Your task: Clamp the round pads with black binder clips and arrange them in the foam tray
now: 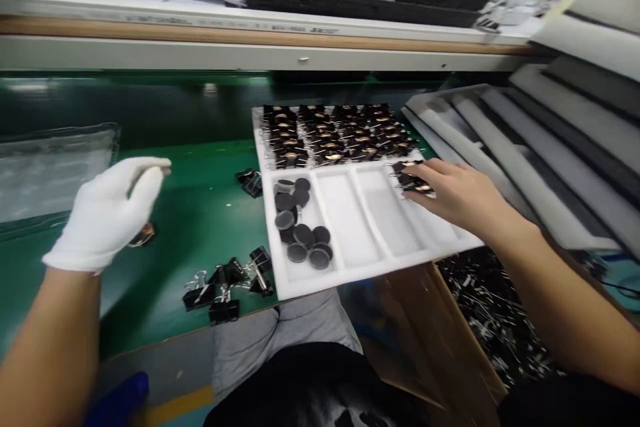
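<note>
My left hand [113, 210], in a white glove, hovers over the green work surface [170, 213]. Its thumb and fingers are drawn together; anything between them is too blurred to make out. Partly below it lies a round copper-coloured piece [143, 235]. My bare right hand [457, 200] reaches into the right side of a white foam tray [305, 285], fingers closed around a black binder clip [413, 183] with others beside it. Rows of clips with copper-coloured pieces [327, 137] fill the tray's far half. Dark round discs [303, 235] lie in its near left compartment.
Loose binder clips [225, 310] lie left of the tray, one [249, 182] farther back. A cardboard box [473, 340] full of clips stands below at right. Foam sheets [530, 147] lean at the right; a clear plastic tray [55, 173] lies left. A shelf edge [225, 50] crosses behind.
</note>
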Demonstrator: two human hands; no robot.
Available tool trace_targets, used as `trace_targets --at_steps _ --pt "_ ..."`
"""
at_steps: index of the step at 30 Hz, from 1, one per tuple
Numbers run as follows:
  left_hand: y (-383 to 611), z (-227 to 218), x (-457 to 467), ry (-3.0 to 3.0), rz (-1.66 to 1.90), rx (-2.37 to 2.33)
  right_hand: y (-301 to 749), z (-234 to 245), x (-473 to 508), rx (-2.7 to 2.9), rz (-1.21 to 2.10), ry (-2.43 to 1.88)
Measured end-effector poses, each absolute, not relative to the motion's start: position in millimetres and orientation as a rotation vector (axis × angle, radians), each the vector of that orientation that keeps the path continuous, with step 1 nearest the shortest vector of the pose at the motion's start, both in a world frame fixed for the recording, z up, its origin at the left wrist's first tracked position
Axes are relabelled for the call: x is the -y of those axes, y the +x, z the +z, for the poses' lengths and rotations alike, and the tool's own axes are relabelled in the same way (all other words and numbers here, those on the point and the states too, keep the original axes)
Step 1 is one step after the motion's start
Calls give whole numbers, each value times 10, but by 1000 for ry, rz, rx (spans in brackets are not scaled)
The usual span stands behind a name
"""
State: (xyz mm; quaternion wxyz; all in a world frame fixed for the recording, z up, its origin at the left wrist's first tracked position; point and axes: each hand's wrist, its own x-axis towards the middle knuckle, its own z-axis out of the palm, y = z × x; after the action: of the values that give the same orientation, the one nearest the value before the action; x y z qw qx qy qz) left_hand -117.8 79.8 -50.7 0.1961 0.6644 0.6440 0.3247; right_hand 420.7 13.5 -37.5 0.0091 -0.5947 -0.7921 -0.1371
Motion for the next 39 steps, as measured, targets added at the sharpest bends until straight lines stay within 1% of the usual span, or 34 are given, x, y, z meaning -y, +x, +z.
trace_targets --at_steps 3,5,8,11,14,17,19,21,24,26,29,31,34,36,39 --pt "-1515 -660 -772 2363 726 -2010 3724 -375 -219 2667 -335 -1519" --pt "-1725 -812 -679 2514 596 -2063 3427 -456 -323 2762 -273 -1318" --pt "-1930 -992 -461 2557 342 -2020 3098 -657 -569 2812 -186 -1100" --pt "-2002 -1094 -299 2476 257 -1974 2895 -823 -839 2851 -48 -970" --pt "-2015 -1182 -270 2380 306 -1936 2793 -869 -1004 2909 56 -941" --pt "-1992 -1260 -291 2335 359 -1912 2783 -835 -1056 2909 130 -913" --pt "-1947 -1278 -293 2348 376 -1890 2799 -782 -1068 2891 244 -921" --pt "-1872 -1258 -294 2403 396 -1842 2788 -703 -1080 2825 369 -1029" --pt "-1689 -1159 -354 2517 446 -1738 2637 -544 -1089 2589 515 -1301" --pt "-1507 -1054 -458 2603 523 -1645 2429 -439 -1087 2375 749 -1337" --pt "-1162 -878 -675 2732 699 -1524 2043 -327 -1086 2074 1218 -1163" --pt "-937 -785 -812 2806 855 -1465 1830 -296 -1093 1978 1336 -1067" --pt "-704 -750 -947 2895 1079 -1337 1671 -314 -1103 1979 1273 -996" --pt "-629 -803 -979 2937 1164 -1245 1649 -366 -1105 2055 1101 -1010" --pt "-592 -946 -957 2980 1190 -1154 1642 -498 -1108 2152 858 -1025"
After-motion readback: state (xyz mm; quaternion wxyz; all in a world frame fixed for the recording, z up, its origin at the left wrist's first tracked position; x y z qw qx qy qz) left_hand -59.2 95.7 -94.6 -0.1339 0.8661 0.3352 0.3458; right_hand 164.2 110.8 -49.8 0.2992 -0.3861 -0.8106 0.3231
